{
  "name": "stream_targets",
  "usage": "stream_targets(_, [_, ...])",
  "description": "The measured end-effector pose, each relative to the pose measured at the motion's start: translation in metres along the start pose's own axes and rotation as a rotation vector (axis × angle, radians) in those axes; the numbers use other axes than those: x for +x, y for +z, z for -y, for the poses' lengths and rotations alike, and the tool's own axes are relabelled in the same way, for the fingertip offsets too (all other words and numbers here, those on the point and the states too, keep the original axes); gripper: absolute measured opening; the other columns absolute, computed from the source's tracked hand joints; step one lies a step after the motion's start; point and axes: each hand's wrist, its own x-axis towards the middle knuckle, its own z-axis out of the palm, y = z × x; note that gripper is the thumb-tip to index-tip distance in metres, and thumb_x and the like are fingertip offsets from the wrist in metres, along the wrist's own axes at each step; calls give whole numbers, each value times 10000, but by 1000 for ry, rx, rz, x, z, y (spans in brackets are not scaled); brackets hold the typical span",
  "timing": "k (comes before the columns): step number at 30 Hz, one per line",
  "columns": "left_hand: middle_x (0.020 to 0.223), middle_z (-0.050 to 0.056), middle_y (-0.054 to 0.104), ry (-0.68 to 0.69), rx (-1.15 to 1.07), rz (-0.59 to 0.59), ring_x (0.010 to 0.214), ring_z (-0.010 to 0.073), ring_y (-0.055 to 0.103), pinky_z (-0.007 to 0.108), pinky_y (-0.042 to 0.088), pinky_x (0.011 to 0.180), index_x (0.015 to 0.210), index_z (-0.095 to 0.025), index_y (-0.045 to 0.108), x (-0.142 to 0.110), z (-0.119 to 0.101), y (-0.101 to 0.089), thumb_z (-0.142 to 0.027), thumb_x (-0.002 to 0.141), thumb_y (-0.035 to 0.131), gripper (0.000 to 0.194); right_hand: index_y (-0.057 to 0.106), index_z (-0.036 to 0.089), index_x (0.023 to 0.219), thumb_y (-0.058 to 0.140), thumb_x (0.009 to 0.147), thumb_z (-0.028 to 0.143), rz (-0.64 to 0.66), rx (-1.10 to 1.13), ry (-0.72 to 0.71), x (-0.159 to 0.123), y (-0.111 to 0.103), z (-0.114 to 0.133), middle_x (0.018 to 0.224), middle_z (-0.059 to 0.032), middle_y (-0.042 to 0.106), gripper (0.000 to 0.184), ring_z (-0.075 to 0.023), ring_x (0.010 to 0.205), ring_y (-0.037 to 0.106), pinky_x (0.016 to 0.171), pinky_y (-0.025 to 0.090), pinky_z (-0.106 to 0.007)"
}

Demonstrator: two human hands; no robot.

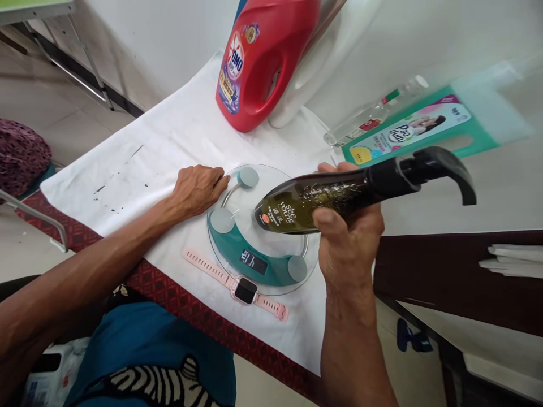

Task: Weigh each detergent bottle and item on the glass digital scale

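My right hand (350,234) is wrapped round a dark green pump bottle (305,203) labelled "see young", with a black hooked pump. It tilts nearly level above a round glass scale (271,274) and covers part of it. The scale has a teal curved panel, grey round pads and a small dark display. My left hand (199,189) rests closed on the white cloth at the scale's left edge, fingers curled under and knuckles up; I see nothing in it. A pink-strapped smartwatch (246,291) lies flat along the scale's near side.
Behind the scale stand a red OMO detergent jug (265,62) and a white jug (314,73). Against the wall at right are a clear bottle (360,121) and a green Paodudu pack (416,127). White cloth (127,164) covers the table, over a red patterned cloth (169,299).
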Motion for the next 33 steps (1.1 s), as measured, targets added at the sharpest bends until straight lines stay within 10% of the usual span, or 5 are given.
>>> stream_targets(9, [752, 60, 629, -26, 13, 6, 727, 215, 532, 359, 270, 680, 875, -223, 678, 2, -2, 1, -436, 1064, 340, 442, 654, 191, 905, 522, 888, 764, -753, -92, 290, -33, -64, -90, 893, -62, 665, 588, -203, 836, 677, 783, 587, -383])
stream_targets(14, [725, 60, 625, -21, 15, -18, 728, 222, 564, 359, 285, 671, 868, -222, 696, 2, -2, 0, -438, 1065, 354, 450, 667, 194, 891, 543, 862, 787, -693, -111, 353, -38, -74, -123, 822, -38, 667, 607, -193, 784, 682, 769, 582, -374])
stream_targets(33, [747, 67, 618, -20, 8, 0, 772, 236, 567, 371, 322, 714, 889, -218, 687, 1, -3, -1, -414, 1061, 382, 401, 729, 179, 859, 533, 941, 736, -492, -284, 284, -45, -78, -122, 824, -35, 693, 597, -189, 802, 660, 787, 515, -367])
